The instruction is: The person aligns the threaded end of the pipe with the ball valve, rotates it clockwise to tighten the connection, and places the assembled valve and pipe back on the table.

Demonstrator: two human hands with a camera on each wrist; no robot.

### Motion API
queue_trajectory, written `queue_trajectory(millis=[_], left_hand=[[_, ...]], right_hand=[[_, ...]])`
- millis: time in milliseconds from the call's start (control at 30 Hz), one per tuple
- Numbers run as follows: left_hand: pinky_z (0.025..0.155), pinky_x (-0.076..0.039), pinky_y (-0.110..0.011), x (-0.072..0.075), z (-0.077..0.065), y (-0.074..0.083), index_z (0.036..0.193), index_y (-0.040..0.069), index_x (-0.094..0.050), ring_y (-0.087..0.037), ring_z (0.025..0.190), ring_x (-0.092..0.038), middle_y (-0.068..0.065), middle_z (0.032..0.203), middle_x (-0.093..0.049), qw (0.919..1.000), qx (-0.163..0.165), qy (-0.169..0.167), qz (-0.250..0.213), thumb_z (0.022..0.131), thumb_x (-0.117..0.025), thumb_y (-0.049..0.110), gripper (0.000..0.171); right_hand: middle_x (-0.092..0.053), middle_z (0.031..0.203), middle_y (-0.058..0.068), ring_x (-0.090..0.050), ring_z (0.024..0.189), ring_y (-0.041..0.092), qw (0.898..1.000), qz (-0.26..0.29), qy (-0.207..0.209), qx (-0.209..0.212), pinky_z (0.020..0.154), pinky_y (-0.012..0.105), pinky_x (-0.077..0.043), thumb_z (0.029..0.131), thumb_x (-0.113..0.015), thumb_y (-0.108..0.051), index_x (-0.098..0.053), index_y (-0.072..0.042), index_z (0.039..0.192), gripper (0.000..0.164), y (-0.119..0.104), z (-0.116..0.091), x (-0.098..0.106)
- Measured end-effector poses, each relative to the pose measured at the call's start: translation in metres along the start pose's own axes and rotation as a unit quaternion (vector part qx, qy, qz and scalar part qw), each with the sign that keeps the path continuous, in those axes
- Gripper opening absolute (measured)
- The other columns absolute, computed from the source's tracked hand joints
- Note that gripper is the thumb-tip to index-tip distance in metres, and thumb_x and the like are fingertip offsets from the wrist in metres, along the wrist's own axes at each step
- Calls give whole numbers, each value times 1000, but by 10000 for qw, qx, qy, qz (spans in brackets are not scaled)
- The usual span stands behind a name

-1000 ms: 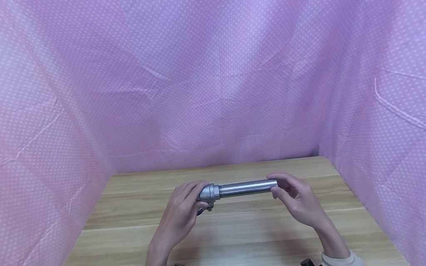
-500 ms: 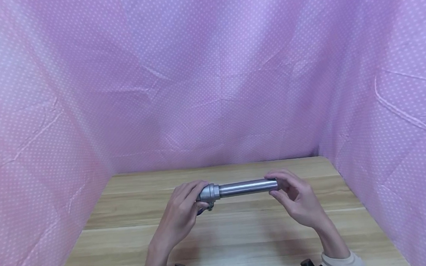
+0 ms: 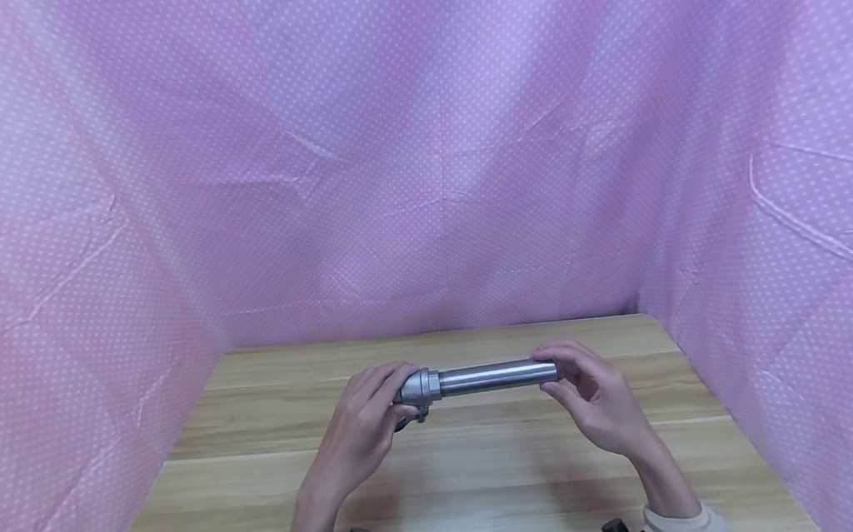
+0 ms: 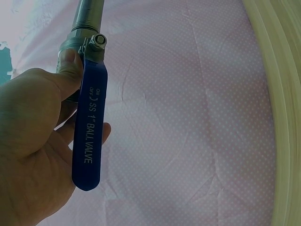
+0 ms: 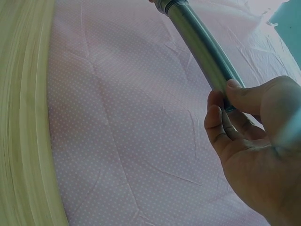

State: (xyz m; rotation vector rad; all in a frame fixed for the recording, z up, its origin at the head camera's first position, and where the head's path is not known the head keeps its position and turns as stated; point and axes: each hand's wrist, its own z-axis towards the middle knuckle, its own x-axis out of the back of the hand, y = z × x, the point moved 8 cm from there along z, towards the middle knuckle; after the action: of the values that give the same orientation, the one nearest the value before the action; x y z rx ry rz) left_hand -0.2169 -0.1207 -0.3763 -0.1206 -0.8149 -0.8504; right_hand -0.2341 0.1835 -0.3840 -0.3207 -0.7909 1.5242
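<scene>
Dotted pink cloth (image 3: 63, 328) rises past the left edge of the table (image 3: 489, 486), behind its far edge and beyond its right edge. Left of the table's middle, nearer the far corners than my sleeves are, my left hand (image 3: 363, 421) grips the metal ball valve (image 3: 418, 387), thumb by its body, other fingers round behind. The valve's blue lever (image 4: 89, 127), lettered "BALL VALVE", lies along my palm, roughly in line with the pipe (image 3: 495, 376). Valve and pipe are one joined length, held nearly level above the table and roughly parallel to its far edge. At the joint, a few threads (image 4: 84, 24) show just beyond the hex collar (image 4: 77, 35), so I judge the pipe is seated in the valve but perhaps not run fully in; whether any tightening is left, I cannot tell. Farther right, my right hand (image 3: 598, 403) pinches the pipe's free end between thumb and fingertips, the gap only as wide as the pipe. Nothing is fitted to that end that I can see, and neither piece is set down yet.
</scene>
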Motion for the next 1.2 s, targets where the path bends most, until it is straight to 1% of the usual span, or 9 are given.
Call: queue_trajectory(millis=[167,433,533,633,767,900,1033,1133,1200], left_hand=[[108,-64,-49,-1,0,0,142,7,-72,-25,122,-76,-9,135,-79,10000,-31,3,26,90,-92,11,55],[107,-64,-49,0,1,1,142,7,-72,-25,120,-76,-9,134,-79,10000,-60,12,9,90,-92,12,56],[107,-64,-49,0,1,1,142,7,-72,-25,121,-76,-9,134,-79,10000,-50,9,9,90,-92,12,56],[107,-64,-49,0,1,1,142,6,-72,-25,121,-76,-9,134,-79,10000,-49,15,10,90,-92,11,56],[108,-64,-49,0,0,1,142,8,-72,-25,121,-76,-9,135,-79,10000,-48,21,18,90,-92,11,56],[108,-64,-49,0,-1,1,142,8,-72,-25,122,-76,-9,135,-79,10000,-32,14,46,90,-92,11,57],[108,-64,-49,-1,-1,1,143,7,-72,-25,122,-76,-9,135,-79,10000,-24,5,64,90,-92,11,57],[108,-64,-49,0,-1,1,143,7,-72,-26,122,-76,-9,135,-79,10000,-44,21,63,90,-92,12,56],[108,-64,-49,0,-1,1,142,7,-72,-26,122,-76,-9,135,-79,10000,-58,37,65,90,-92,13,56]], right_hand=[[-72,128,14,-69,99,6,9993,-267,-31,-275,77,17,-61,89,-71,31,-68,11,136,51,4,-2,1],[-74,115,20,-72,101,1,9987,-446,-64,-232,81,15,-63,92,-68,29,-69,11,136,47,5,-3,3],[-75,108,17,-72,97,2,9982,-534,-27,-278,79,16,-63,94,-68,28,-70,10,136,46,5,-3,4],[-75,104,11,-70,91,2,9977,-572,9,-350,72,17,-62,93,-69,27,-70,9,136,46,5,-3,4],[-74,113,8,-65,88,5,9988,-355,7,-340,65,21,-56,91,-70,29,-69,9,137,50,4,-3,3],[-72,128,15,-63,90,9,10000,-55,-38,-57,66,25,-54,88,-69,33,-68,12,138,55,0,-1,2],[-71,130,21,-63,92,10,9997,112,-56,202,67,25,-54,86,-68,35,-67,14,138,55,-2,0,0],[-72,131,20,-64,95,9,9997,113,-37,206,72,23,-56,86,-67,35,-67,14,137,55,-2,0,0],[-72,132,16,-64,96,9,9999,32,-12,112,72,22,-56,86,-68,35,-68,13,136,54,-2,0,1]])
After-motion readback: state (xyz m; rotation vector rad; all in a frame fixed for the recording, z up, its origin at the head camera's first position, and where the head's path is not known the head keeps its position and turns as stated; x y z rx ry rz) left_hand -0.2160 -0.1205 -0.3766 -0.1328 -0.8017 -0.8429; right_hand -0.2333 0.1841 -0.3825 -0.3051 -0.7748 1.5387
